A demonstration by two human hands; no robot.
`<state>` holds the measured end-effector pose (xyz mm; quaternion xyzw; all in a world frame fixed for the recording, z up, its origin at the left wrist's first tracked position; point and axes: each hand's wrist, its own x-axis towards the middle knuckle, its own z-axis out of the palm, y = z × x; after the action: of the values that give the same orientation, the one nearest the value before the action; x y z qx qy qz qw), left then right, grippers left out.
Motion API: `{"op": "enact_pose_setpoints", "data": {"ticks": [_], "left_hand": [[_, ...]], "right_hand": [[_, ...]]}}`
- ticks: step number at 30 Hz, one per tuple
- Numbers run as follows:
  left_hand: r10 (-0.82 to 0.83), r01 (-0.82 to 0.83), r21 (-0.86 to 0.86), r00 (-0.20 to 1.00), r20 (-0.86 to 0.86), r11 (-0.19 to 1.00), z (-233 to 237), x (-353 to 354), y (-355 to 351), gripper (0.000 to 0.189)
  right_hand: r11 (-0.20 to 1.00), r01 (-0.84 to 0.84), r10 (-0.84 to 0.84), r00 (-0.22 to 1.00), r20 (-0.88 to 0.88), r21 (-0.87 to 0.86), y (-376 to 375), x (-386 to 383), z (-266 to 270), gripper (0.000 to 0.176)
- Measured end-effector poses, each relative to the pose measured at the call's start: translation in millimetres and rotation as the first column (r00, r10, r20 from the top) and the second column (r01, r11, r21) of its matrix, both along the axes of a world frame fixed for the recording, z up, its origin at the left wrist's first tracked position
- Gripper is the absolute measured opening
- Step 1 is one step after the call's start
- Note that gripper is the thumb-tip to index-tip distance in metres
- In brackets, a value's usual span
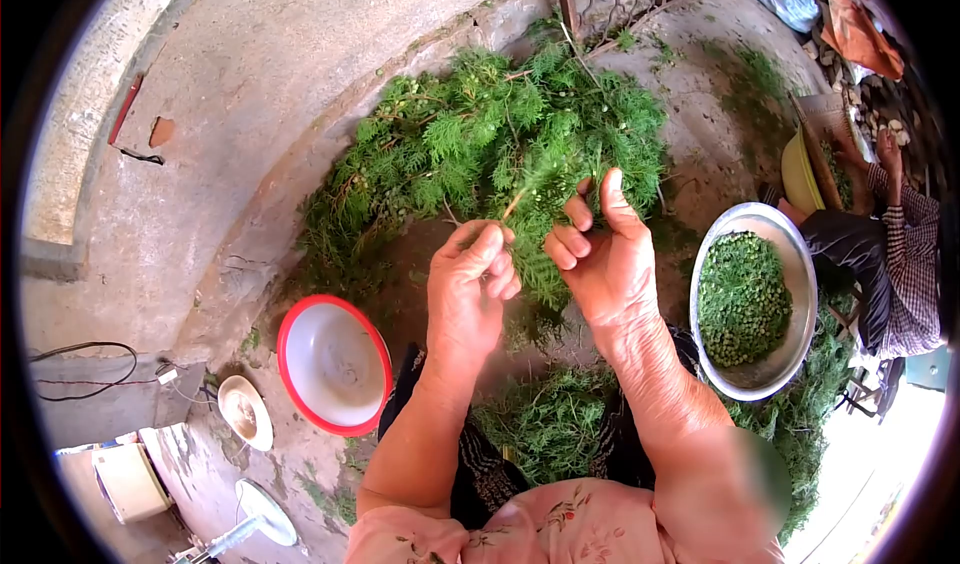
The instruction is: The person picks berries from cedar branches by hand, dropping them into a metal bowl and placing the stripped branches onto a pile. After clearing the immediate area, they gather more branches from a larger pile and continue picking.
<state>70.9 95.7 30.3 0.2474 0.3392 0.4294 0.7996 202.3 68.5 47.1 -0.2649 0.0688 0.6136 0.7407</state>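
My left hand (468,282) is closed, its thumb and forefinger pinching the brown stem of a green conifer sprig (545,179). The leafy part of the sprig is blurred and points toward my right hand (612,264). That hand is raised beside it with fingers curled and thumb up. Some green shows by its fingertips, but I cannot make out what it holds. Just beyond both hands lies a large heap of feathery green branches (430,134). More cut greenery (545,419) lies between my legs.
To the right stands a metal basin (806,309) with small green cones or seeds (742,299). A red-rimmed white basin (335,364) is at left, near a small dish (245,414) and a pedestal fan (265,514). Another person (905,254) sits at far right by a yellow-green basin (797,174).
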Motion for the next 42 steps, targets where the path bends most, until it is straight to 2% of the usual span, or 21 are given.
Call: {"op": "enact_pose_setpoints", "data": {"ticks": [1, 3, 4, 6, 7, 9, 10, 12, 15, 19, 20, 23, 24, 27, 32, 35, 36, 38, 39, 40, 42], "left_hand": [[0.034, -0.034, 0.004, 0.999, 0.015, 0.999, 0, 0, 1, 0.012], [0.059, -0.058, 0.012, 0.998, -0.018, 0.998, 2, 0, 1, 0.012], [0.069, -0.068, 0.017, 0.997, -0.040, 0.998, 2, 0, 1, 0.012], [0.098, -0.092, 0.067, 0.991, -0.089, 0.994, 2, 3, -1, 0.011], [0.118, -0.105, 0.112, 0.986, -0.117, 0.988, 2, 4, -3, 0.011], [0.145, -0.117, 0.170, 0.976, -0.160, 0.978, 1, 6, -5, 0.010], [0.149, -0.116, 0.183, 0.973, -0.178, 0.976, 1, 6, -5, 0.009], [0.157, -0.126, 0.176, 0.972, -0.175, 0.976, -3, 4, -4, 0.009], [0.095, -0.095, 0.021, 0.995, -0.010, 0.995, 3, -3, 0, 0.008], [0.032, -0.014, -0.089, 0.978, 0.205, 0.996, -2, -13, 10, 0.013], [0.045, -0.029, -0.088, 0.982, 0.181, 0.996, 1, -13, 11, 0.016], [-0.015, 0.027, -0.044, 0.968, 0.251, 0.999, -5, -12, 11, 0.017], [-0.018, 0.029, -0.041, 0.967, 0.255, 0.999, -5, -11, 10, 0.017], [-0.066, 0.074, -0.022, 0.962, 0.267, 0.997, -5, -10, 9, 0.017], [-0.105, 0.112, -0.113, 0.992, 0.064, 0.987, 4, -6, 3, 0.009], [-0.125, 0.135, -0.110, 0.988, 0.096, 0.985, 3, -5, 0, 0.010], [-0.116, 0.126, -0.117, 0.990, 0.084, 0.985, 2, -6, 1, 0.011], [-0.097, 0.104, -0.131, 0.994, 0.058, 0.986, 2, -7, 3, 0.013], [-0.106, 0.105, -0.104, 0.994, -0.007, 0.989, 3, -7, 3, 0.016], [-0.115, 0.109, -0.078, 0.991, -0.072, 0.991, 5, -5, 1, 0.018], [-0.115, 0.108, -0.063, 0.985, -0.129, 0.992, 9, -1, -1, 0.024]], "right_hand": [[0.997, 0.027, -0.024, 0.999, 0.047, -0.068, 1, -2, 3, 0.021], [0.988, -0.024, 0.093, 0.873, 0.478, -0.150, -3, -6, -15, 0.034], [0.963, -0.055, 0.201, 0.798, 0.568, -0.263, -2, -11, -14, 0.038], [0.902, -0.265, 0.418, 0.736, 0.532, -0.342, -10, -14, -1, 0.047], [0.887, -0.352, 0.462, 0.702, 0.542, -0.299, -11, -15, -7, 0.047], [0.852, -0.457, 0.498, 0.555, 0.667, -0.256, -9, -15, -11, 0.057], [0.834, -0.401, 0.528, 0.378, 0.761, -0.379, -7, -15, -4, 0.042], [0.837, -0.480, 0.494, 0.461, 0.737, -0.261, -7, -15, 1, 0.037], [0.843, -0.523, 0.469, 0.607, 0.642, -0.123, -7, -17, -1, 0.028], [0.848, -0.530, 0.481, 0.772, 0.415, 0.005, -10, -14, 1, 0.029], [0.851, -0.523, 0.471, 0.801, 0.370, 0.048, -9, -14, -1, 0.030], [0.923, -0.385, 0.371, 0.892, 0.257, 0.003, -8, -13, -4, 0.032], [0.937, -0.349, 0.347, 0.925, 0.154, -0.014, -7, -11, -10, 0.033], [0.952, -0.272, 0.291, 0.946, 0.142, -0.139, -2, -13, -9, 0.031], [0.961, -0.259, 0.271, 0.954, 0.125, -0.101, 0, -6, -12, 0.024], [0.915, -0.384, 0.400, 0.821, 0.408, -0.125, -1, -6, -12, 0.020], [0.892, -0.413, 0.442, 0.704, 0.556, -0.185, -2, -7, -8, 0.027], [0.945, -0.269, 0.278, 0.365, 0.889, -0.185, 0, -9, -22, 0.030], [0.967, -0.202, 0.186, 0.144, 0.972, -0.155, 1, -10, -27, 0.033], [0.962, -0.179, 0.199, -0.047, 0.979, -0.204, 0, -7, -11, 0.036], [0.948, -0.216, 0.226, -0.064, 0.972, -0.235, 1, -4, -11, 0.038]]}}
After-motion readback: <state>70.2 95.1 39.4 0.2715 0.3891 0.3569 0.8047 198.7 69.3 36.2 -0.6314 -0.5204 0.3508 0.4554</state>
